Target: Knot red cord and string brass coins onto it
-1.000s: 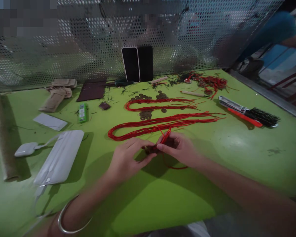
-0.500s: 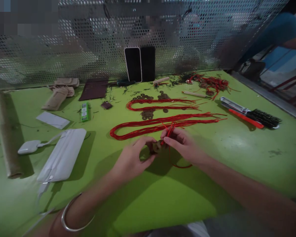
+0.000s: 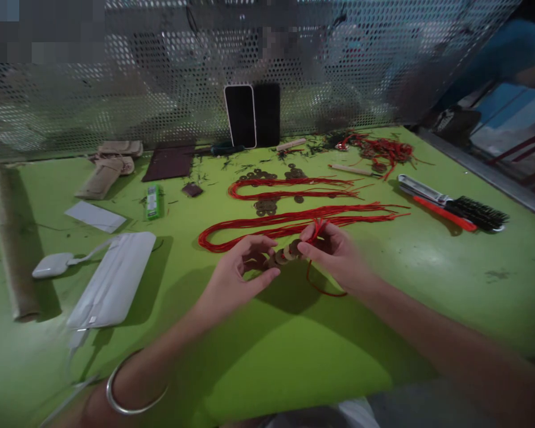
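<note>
Between my hands is a row of brass-coloured coins with holes, strung on red cord. My right hand pinches its right end, where a bunch of red cord sticks up past the fingertips. From that hand a thin red strand loops down above the green table. My left hand curls around the left end of the coins, thumb in front and fingers behind; the exact contact is partly hidden. Just beyond lies a long bundle of red cords, folded into a loop.
Farther back sit a second red cord bundle and loose coins. Right: a hairbrush and tangled red cords. Left: a white pouch, a green pack and a brown tube. Two phones lean on the perforated screen.
The coins have spread into a longer slanted row between my hands. My left hand has shifted slightly left and its fingers have loosened. My right hand has moved slightly right.
</note>
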### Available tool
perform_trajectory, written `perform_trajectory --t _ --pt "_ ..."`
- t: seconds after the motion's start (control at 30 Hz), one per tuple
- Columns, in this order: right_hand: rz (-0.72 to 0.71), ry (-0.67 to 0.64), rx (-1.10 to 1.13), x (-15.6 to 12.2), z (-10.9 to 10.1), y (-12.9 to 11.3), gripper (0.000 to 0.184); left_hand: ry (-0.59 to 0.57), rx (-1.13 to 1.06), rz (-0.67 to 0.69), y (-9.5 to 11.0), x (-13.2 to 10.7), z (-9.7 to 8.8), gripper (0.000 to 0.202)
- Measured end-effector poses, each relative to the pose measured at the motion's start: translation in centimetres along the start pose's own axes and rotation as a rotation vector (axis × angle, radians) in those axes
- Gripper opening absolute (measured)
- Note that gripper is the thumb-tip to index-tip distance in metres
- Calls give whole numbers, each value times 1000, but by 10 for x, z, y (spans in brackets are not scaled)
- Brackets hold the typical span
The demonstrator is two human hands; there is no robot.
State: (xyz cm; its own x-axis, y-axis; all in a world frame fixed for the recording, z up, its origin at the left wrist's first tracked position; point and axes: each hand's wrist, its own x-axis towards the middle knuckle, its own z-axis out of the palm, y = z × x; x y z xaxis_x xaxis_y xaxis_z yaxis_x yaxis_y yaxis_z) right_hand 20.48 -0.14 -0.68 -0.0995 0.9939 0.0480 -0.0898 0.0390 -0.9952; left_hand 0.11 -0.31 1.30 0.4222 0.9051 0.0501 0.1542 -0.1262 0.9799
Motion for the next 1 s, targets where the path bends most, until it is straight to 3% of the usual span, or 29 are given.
perform_trajectory --t 0.2,0.53,1.0 --pt "-20 26 -16 1 0 1 28 55 -120 -71 2 0 -2 24" --pt "-3 29 18 1 0 -2 28 160 -135 -111 4 3 -3 24" --pt "7 44 7 2 0 -1 28 121 -165 -129 -5 3 -7 30"
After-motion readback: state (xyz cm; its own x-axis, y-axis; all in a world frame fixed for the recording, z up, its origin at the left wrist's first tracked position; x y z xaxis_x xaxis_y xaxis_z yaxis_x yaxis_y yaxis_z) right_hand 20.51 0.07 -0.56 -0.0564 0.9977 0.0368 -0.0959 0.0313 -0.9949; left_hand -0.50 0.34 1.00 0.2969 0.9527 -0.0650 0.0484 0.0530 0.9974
